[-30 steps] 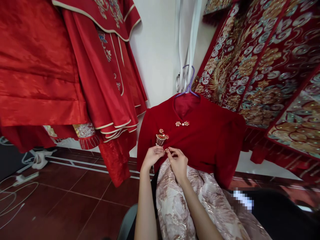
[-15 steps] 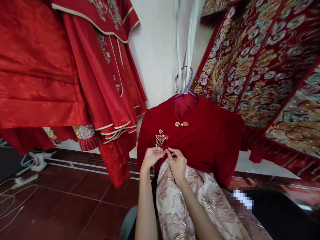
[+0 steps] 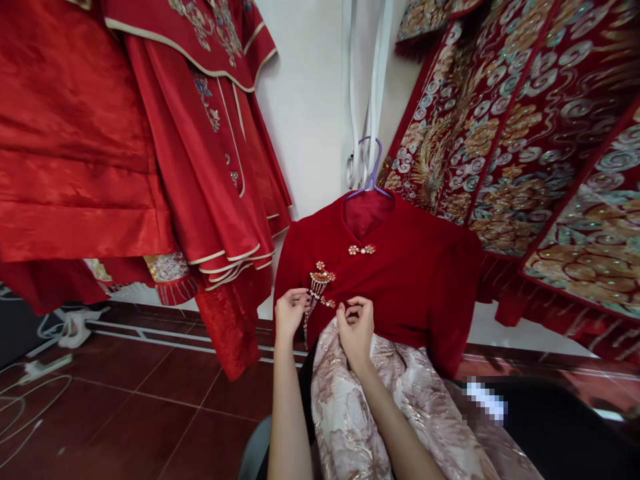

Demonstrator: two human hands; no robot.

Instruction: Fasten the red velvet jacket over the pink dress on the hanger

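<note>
Hands [image 3: 356, 330] near beaded brooch [image 3: 320, 278]; pixelated patch [image 3: 486, 400] unreadable.

no text, label, brand, number or sign can be read here. the pale patch [image 3: 485, 399] at four o'clock is broken into coarse squares, so whatever it bears cannot be made out. the white power strip [image 3: 46, 368] between eight and nine o'clock is too small and soft to show any marking. the dark red jacket [image 3: 400, 287], just off centre toward four o'clock, shows no legible label.
</note>
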